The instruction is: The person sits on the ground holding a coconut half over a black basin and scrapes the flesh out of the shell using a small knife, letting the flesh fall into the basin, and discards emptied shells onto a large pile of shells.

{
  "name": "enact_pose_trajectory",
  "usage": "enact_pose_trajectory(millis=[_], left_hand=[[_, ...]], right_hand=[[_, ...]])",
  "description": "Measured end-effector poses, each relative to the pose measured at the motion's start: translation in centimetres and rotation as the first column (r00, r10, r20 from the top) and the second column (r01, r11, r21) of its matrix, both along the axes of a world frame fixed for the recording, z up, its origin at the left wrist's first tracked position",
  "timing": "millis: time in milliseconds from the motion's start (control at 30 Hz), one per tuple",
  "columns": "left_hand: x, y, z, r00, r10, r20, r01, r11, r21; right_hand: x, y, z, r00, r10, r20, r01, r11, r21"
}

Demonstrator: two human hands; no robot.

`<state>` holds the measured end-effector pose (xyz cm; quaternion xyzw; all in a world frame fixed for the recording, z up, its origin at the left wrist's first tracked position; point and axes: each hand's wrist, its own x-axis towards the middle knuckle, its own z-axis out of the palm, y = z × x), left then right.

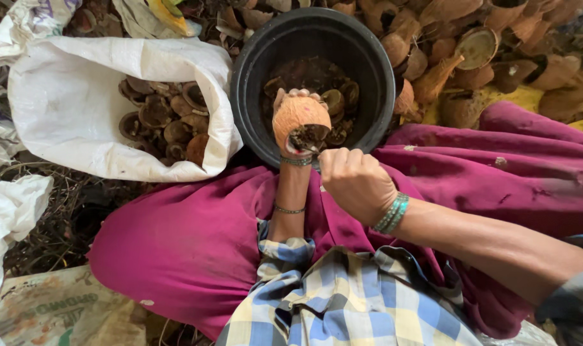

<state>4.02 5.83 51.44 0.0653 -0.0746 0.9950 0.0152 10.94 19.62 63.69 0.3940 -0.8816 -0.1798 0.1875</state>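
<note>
My left hand (290, 97) grips an orange-brown betel nut husk (298, 118) over the near rim of a black bucket (253, 57), cut side towards me. My right hand (355, 182) is closed around a small metal tool whose tip (312, 150) reaches into the husk's dark opening. Only the tool's tip shows; the rest is hidden in my fist. Inside the bucket lie several dark scooped pieces (339, 102). My lap is covered in magenta cloth (195, 237).
A white sack (67, 102) at the left stands open with several brown shell halves (163, 118) inside. A heap of husks (471, 51) lies behind and to the right of the bucket. More white bags (6, 218) and a printed sack (61, 307) lie at the lower left.
</note>
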Motion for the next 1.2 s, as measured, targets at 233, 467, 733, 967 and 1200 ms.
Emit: enact_pose_trajectory(millis=[233,467,733,967,1200], left_hand=[[0.4,0.2,0.5,0.987,0.139,0.078,-0.134,0.989,-0.063],[0.8,-0.2,2.0,0.905,0.31,0.292,-0.24,0.938,-0.252],[0.4,-0.6,2.5,0.951,0.258,0.171,-0.237,0.962,-0.138],[0.3,-0.6,2.2,0.999,0.043,0.004,-0.043,0.999,-0.028],[-0.3,-0.5,0.7,0.996,-0.08,0.043,0.081,0.996,-0.031]], right_hand=[[-0.6,0.1,-1.7,0.997,-0.026,0.077,0.031,0.998,-0.055],[-3.4,1.3,-2.3,0.87,-0.07,0.488,0.198,0.956,-0.215],[-4.3,1.8,-0.9,0.686,-0.13,0.716,0.411,0.881,-0.234],[-2.8,2.0,0.9,0.912,0.048,0.408,0.017,0.988,-0.155],[-1.4,0.0,-0.4,0.993,-0.011,0.116,-0.003,0.993,0.114]])
